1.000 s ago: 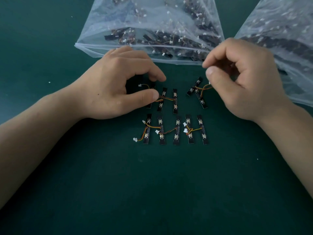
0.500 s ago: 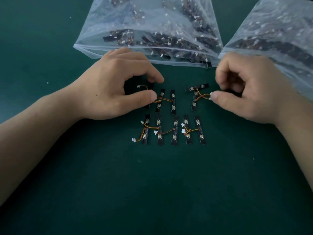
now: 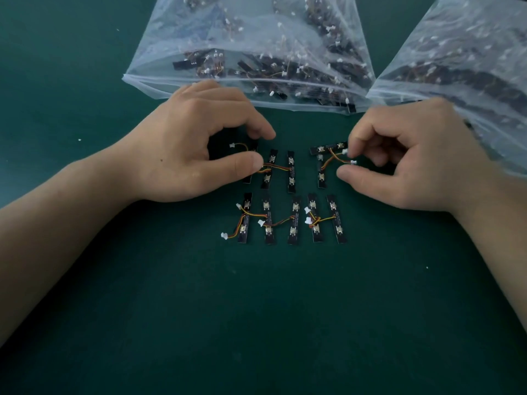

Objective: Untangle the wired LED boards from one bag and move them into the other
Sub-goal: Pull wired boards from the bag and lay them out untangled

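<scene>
R hand [image 3: 413, 155] thumb now off the plug [image 3: 353, 162] — can't tell if pinching; L hand [image 3: 185, 149] pinches LED board [image 3: 247, 178] on bench [image 3: 256, 309].

Looks like an electronics assembly workshop, probably: green-matted desk [image 3: 114, 280], clear bags [image 3: 256, 38] stuffed with LED boards [image 3: 291, 172].

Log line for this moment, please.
left hand pinches upper-row board | right hand at connector of crossed boards, grip unclear | lower row laid straight

Black LED boards [image 3: 291, 172] are joined by orange-and-red wires [image 3: 278, 167] ended in white connectors [image 3: 224, 236]; the surface [image 3: 256, 323] is coloured dark green.
</scene>
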{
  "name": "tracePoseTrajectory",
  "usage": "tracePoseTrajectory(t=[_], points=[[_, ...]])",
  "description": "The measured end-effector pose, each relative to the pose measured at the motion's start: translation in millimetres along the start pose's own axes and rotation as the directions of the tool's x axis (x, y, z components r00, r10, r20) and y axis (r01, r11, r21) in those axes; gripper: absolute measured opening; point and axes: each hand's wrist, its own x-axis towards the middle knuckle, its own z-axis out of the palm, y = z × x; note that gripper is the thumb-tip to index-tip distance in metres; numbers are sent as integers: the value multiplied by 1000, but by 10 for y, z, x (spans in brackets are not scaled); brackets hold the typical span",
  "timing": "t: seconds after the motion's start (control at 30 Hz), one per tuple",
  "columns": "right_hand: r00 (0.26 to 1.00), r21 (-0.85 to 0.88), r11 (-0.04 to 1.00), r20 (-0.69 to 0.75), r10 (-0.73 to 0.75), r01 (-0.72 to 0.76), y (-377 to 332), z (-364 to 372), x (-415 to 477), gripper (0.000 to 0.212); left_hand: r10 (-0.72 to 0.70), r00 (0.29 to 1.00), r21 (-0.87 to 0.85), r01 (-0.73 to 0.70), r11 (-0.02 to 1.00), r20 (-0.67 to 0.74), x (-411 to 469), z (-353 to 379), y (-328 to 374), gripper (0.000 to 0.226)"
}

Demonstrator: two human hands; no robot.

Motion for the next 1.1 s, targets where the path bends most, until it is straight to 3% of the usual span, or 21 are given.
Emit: tracePoseTrajectory(t=[0.17,0.37,0.63,0.87,1.1], points=[[1000,-6,1000,-4,3,-3,23,15,8,9,-2,1000,4,2,1000,3,1,-7,-2,41],[995,88,996,-91,35,-27,55,43,-12,8,-5,1000,3,5,1000,6,-2,-2,-8,42],[975,66,997,-219,40,-26,47,62,-21,11,7,1000,3,-7,1000,2,-1,-7,-2,41],[987,31,990,-86,-135,138,-21,80,45,8,12,1000,-1,-12,1000,-7,-3,0,-7,40],[991,38,995,-99,-88,92,-34,102,44,7,14,1000,3,-14,1000,-1,-1,6,-8,40]])
